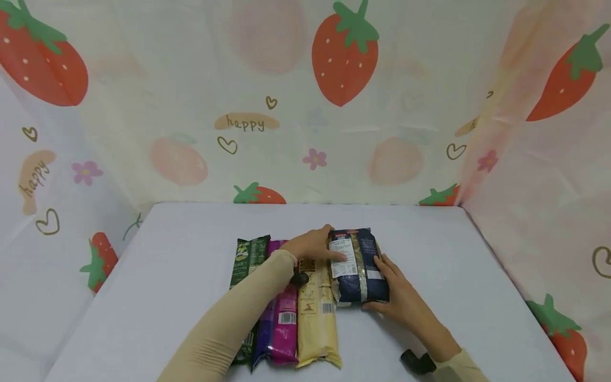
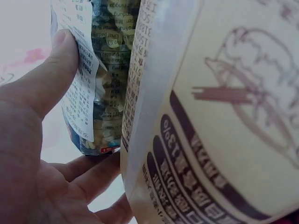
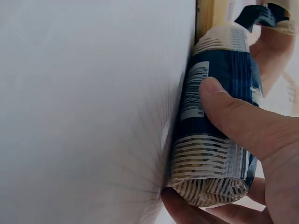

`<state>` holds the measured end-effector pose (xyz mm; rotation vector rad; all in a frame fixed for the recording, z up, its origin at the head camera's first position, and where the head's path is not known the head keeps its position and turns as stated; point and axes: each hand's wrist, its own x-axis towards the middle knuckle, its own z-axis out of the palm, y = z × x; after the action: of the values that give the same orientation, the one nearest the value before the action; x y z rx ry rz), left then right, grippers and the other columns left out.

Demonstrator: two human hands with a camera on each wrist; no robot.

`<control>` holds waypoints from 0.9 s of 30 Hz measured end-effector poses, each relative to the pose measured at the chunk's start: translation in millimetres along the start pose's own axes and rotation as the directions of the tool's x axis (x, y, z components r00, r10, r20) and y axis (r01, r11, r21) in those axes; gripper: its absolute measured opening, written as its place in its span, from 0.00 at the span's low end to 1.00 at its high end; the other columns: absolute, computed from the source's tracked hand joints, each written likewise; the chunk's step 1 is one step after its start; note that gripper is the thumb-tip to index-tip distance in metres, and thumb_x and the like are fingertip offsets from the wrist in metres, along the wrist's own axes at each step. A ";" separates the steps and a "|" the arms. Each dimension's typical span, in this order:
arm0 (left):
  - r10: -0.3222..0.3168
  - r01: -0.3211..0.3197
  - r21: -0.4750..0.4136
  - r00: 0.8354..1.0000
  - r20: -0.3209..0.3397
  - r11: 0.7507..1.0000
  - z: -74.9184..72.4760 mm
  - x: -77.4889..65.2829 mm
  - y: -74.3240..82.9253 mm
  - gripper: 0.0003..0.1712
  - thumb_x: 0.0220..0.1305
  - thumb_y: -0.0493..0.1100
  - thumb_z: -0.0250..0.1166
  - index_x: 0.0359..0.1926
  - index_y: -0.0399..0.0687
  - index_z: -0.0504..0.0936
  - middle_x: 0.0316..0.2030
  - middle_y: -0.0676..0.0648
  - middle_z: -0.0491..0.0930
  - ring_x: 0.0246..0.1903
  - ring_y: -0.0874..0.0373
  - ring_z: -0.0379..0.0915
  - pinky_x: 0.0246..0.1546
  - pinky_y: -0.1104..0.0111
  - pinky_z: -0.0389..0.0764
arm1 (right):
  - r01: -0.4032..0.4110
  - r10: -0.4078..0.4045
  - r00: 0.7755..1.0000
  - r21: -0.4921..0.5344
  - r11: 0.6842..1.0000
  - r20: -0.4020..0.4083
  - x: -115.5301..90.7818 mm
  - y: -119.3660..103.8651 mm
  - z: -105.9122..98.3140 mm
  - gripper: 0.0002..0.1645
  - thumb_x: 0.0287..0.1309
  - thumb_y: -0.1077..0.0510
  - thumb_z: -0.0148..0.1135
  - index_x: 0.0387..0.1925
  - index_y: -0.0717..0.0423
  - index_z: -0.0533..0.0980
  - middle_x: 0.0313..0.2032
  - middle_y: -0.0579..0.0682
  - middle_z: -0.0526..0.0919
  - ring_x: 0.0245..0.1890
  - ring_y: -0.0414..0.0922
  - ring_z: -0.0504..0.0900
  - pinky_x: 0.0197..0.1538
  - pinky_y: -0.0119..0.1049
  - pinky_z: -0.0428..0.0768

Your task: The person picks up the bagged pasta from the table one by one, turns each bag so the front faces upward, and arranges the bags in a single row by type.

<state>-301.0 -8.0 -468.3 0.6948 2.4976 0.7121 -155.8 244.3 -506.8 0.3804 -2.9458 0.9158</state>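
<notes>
A dark blue pasta bag (image 1: 366, 265) with a white label and a see-through strip lies at the right end of a row of packets. My left hand (image 1: 315, 245) holds its upper left side, thumb across the label (image 2: 79, 74) and fingers around the far edge. Gripping the lower right of the bag is my right hand (image 1: 401, 294); in the right wrist view its thumb (image 3: 219, 93) lies by the barcode and fingers wrap the striped end. Close beside the bag is a yellow noodle packet (image 1: 317, 323), partly under my left hand.
Left of the yellow packet lie a magenta and purple packet (image 1: 285, 339) and a dark green packet (image 1: 248, 265), both partly covered by my left sleeve (image 1: 238, 313). The white table (image 1: 191, 239) meets strawberry-print cloth walls (image 1: 296, 79) at the back and sides.
</notes>
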 end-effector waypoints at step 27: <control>0.114 -0.153 -0.307 0.984 -0.140 0.939 4.7 -6.6 -10.0 0.31 0.88 0.48 0.48 0.84 0.46 0.60 0.77 0.37 0.67 0.76 0.41 0.66 0.68 0.48 0.76 | -0.009 0.023 0.998 0.204 0.979 -0.064 -7.2 -2.9 -8.1 0.58 0.55 0.60 0.85 0.83 0.51 0.63 0.79 0.68 0.62 0.74 0.70 0.70 0.67 0.66 0.77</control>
<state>-296.8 -17.5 -476.0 0.7235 2.3757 1.2068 -148.5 248.2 -499.3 0.3259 -2.8076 1.2125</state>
